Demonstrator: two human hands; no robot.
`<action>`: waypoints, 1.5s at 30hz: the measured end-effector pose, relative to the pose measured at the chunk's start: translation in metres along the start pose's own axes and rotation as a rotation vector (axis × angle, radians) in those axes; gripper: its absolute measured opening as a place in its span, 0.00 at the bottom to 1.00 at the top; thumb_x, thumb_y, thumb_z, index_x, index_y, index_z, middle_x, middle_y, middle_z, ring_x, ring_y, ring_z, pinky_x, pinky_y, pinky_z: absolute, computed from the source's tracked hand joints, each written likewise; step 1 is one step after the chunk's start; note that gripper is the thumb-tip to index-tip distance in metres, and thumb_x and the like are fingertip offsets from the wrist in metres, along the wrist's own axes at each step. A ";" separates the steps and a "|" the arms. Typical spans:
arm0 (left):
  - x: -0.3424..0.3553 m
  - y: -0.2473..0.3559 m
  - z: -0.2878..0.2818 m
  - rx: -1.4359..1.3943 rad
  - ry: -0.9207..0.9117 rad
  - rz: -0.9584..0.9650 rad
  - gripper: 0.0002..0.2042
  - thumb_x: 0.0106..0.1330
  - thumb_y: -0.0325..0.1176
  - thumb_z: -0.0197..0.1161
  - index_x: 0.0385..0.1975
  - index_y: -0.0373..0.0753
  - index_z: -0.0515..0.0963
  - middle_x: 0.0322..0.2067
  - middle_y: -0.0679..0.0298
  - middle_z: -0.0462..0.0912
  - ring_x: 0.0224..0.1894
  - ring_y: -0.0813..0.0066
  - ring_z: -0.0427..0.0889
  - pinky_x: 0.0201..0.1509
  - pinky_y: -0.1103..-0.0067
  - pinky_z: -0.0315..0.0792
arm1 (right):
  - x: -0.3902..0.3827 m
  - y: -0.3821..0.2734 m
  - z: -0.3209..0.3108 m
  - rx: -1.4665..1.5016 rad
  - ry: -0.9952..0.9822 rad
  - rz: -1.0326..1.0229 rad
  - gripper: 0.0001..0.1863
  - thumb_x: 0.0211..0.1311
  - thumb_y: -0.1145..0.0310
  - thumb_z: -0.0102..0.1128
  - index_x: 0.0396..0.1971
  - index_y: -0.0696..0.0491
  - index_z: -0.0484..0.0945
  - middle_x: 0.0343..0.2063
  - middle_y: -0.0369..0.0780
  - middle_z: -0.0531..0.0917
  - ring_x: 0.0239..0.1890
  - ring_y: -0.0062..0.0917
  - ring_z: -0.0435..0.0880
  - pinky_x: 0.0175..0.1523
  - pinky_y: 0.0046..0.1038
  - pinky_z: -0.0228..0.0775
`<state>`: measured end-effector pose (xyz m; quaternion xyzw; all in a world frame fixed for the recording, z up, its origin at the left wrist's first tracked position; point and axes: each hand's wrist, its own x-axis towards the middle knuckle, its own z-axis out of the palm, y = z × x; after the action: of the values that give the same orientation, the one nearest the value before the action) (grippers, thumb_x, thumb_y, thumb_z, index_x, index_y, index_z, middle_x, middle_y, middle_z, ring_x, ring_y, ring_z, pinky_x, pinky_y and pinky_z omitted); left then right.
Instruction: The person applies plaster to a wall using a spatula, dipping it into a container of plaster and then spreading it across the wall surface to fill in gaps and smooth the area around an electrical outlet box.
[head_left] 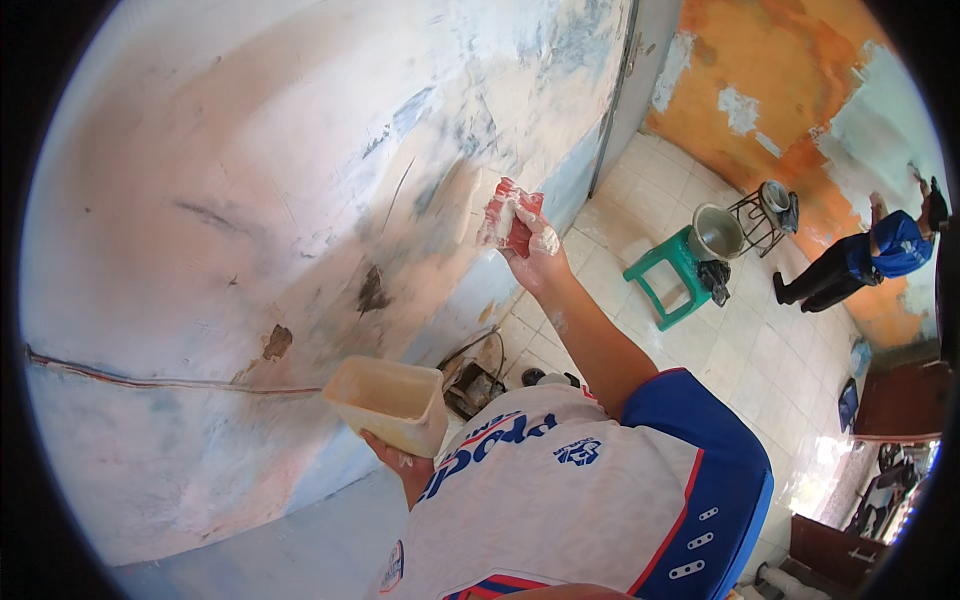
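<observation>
My right hand is closed around a red putty scraper smeared with white paste, held at the patchy wall. White paste also coats the fingers of this hand. Lower down, my left hand grips a cream plastic tub from beneath and tilts its mouth toward the wall. Pale residue lines the tub's inside. Around the work area the wall carries dark scuffs, pinkish smears and a chipped brown hole.
A green plastic stool bears a grey bucket; behind it a black metal stand holds a pot. A co-worker in blue faces the orange wall. A cable runs along my wall.
</observation>
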<state>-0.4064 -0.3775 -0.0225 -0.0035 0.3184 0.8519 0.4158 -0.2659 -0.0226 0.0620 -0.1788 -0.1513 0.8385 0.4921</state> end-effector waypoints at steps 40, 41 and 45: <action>-0.048 0.082 -0.067 0.078 0.141 0.132 0.35 0.73 0.61 0.47 0.73 0.47 0.56 0.69 0.59 0.64 0.69 0.54 0.64 0.72 0.57 0.62 | 0.066 0.120 0.048 -1.361 0.083 -1.119 0.28 0.64 0.78 0.55 0.65 0.57 0.70 0.55 0.53 0.80 0.51 0.39 0.85 0.49 0.31 0.78; -0.049 0.083 -0.067 0.052 0.133 0.106 0.35 0.73 0.61 0.47 0.73 0.47 0.56 0.69 0.59 0.64 0.69 0.54 0.64 0.72 0.57 0.62 | 0.044 0.154 0.037 -1.421 -0.008 -1.158 0.24 0.66 0.76 0.55 0.62 0.57 0.72 0.58 0.52 0.78 0.52 0.40 0.84 0.52 0.33 0.78; -0.047 0.083 -0.066 -0.005 0.132 0.082 0.35 0.72 0.61 0.48 0.72 0.47 0.56 0.69 0.58 0.63 0.69 0.54 0.64 0.72 0.57 0.62 | -0.065 0.221 0.011 -1.507 -0.498 -1.174 0.23 0.69 0.76 0.51 0.63 0.54 0.73 0.59 0.52 0.77 0.57 0.36 0.82 0.54 0.33 0.78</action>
<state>-0.4519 -0.4849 -0.0177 -0.0475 0.3428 0.8670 0.3586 -0.4122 -0.1848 -0.0131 -0.1603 -0.8098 0.1591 0.5415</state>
